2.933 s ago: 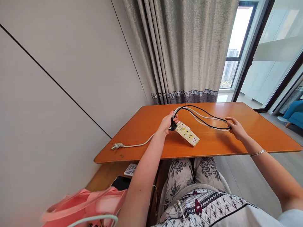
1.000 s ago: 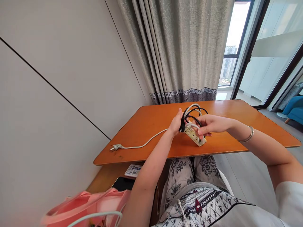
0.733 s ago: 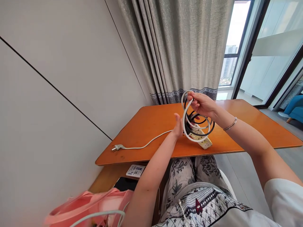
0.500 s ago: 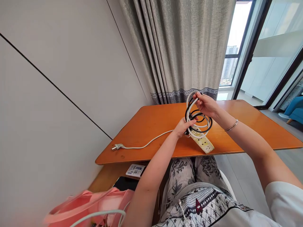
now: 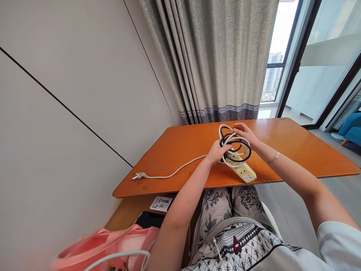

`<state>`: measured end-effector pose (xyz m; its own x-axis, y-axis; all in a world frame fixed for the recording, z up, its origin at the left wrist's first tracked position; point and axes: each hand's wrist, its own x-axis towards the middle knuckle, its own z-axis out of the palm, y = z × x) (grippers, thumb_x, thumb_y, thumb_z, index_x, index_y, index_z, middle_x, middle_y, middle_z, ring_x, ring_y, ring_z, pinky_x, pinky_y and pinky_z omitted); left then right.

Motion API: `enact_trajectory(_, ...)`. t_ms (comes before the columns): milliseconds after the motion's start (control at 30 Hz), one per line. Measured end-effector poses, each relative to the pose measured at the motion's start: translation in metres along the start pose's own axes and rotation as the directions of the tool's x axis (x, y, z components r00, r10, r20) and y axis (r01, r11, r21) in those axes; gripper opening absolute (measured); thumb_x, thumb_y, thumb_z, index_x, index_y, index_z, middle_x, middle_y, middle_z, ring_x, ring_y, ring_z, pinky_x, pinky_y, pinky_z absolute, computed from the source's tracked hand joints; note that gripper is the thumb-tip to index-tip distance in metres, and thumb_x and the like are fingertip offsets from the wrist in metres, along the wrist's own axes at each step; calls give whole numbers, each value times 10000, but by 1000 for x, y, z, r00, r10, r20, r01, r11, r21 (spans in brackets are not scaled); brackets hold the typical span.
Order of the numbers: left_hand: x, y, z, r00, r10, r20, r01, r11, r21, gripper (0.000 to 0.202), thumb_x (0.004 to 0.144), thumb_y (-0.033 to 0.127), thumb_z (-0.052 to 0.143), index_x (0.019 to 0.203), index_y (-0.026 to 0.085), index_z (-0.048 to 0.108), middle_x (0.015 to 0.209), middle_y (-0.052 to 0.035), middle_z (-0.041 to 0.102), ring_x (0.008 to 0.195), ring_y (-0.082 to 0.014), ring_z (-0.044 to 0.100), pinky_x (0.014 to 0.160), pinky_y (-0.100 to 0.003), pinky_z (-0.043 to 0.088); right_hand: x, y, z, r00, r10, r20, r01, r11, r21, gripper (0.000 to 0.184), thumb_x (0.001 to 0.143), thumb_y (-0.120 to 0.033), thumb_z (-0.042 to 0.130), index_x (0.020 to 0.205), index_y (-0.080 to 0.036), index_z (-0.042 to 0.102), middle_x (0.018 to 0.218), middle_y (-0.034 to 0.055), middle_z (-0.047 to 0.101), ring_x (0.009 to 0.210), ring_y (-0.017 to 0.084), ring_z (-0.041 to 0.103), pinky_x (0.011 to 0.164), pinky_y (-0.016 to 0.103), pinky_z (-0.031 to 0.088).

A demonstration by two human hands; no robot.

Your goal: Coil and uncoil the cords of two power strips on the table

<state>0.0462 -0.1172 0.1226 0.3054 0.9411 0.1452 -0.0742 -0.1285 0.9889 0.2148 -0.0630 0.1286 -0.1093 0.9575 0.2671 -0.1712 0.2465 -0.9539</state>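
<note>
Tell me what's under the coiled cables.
A power strip lies under the coiled cables on the table; its near socket end shows. Its far end is hidden by coils and the left hand.

A single camera, worn on the person's head, looks forward and down across the patterned lap to the orange table, close enough that the left hand and right hand on the cord coil sit mid-frame. Its wide view takes in the wall, curtain and window; the lower-left corner blurs over what seems a pink bag.
</note>
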Motion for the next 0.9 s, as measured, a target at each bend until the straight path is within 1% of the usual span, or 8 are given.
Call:
enact_trajectory(100, 1, -2, -2, 999, 10, -42, -8, 999, 37, 231, 586, 360, 704, 650, 159, 609, 540, 24, 572, 505, -122, 533, 520, -242, 441, -7, 9, 1, 994, -104, 29, 107, 980, -169, 468, 691, -650, 749, 806, -197, 707, 820, 32, 712, 795, 186, 644, 764, 310, 534)
enact_trajectory(267, 5, -1, -8, 994, 56, -94, -42, 988, 149, 198, 649, 357, 644, 631, 169, 581, 543, 29, 546, 531, -124, 510, 532, -240, 412, -22, 10, -11, 976, -23, 216, 71, 973, -220, 794, 795, -872, 395, 824, -166, 756, 823, 76, 743, 892, 253, 671, 854, 367, 526)
enact_trajectory(367, 8, 1, -10, 986, 130, -109, -98, 960, 262, 144, 645, 311, 622, 644, 168, 613, 592, 21, 592, 604, -143, 552, 605, -253, 453, -29, 8, -18, 944, -4, 330, 77, 975, -208, 757, 727, -847, 551, 924, -149, 767, 937, 90, 760, 955, 265, 676, 891, 381, 526)
enact_trajectory(433, 10, 1, -11, 977, 187, -103, -144, 934, 326, 124, 651, 283, 610, 678, 167, 645, 642, 17, 630, 661, -154, 580, 661, -260, 474, -33, 7, -18, 932, -5, 361, 93, 969, -227, 629, 652, -677, 774, 1002, -154, 761, 1005, 76, 762, 987, 264, 681, 927, 389, 523)
enact_trajectory(533, 13, 1, -12, 971, 206, -118, -140, 899, 416, 109, 668, 256, 601, 690, 165, 657, 649, 15, 643, 665, -160, 587, 668, -267, 476, -36, 10, -14, 964, -8, 265, 71, 971, -229, 499, 627, -490, 852, 986, -155, 760, 946, 54, 770, 905, 245, 706, 907, 406, 549)
enact_trajectory(667, 15, -1, -14, 957, 219, -188, -100, 864, 494, 87, 639, 208, 619, 714, 173, 648, 685, 4, 664, 673, -169, 593, 678, -274, 469, -39, 16, -4, 995, -25, 97, 40, 986, -161, 363, 642, -480, 814, 825, -172, 755, 807, 33, 766, 782, 239, 719, 842, 437, 595)
enact_trajectory(800, 13, -5, -16, 939, 263, -223, -108, 838, 534, 189, 649, 212, 663, 834, 196, 625, 790, -11, 673, 749, -183, 613, 747, -292, 483, -43, 17, 3, 998, -43, 43, 48, 993, -109, 296, 648, -470, 795, 750, -197, 743, 761, 36, 759, 733, 238, 714, 782, 428, 610)
enact_trajectory(900, 11, -11, -16, 876, 344, -337, -91, 805, 586, 352, 650, 237, 731, 956, 201, 561, 907, -32, 650, 821, -200, 628, 809, -332, 506, -44, 17, 5, 997, -71, -14, 69, 989, -130, 301, 669, -490, 764, 731, -196, 740, 737, 44, 750, 684, 216, 694, 708, 376, 595)
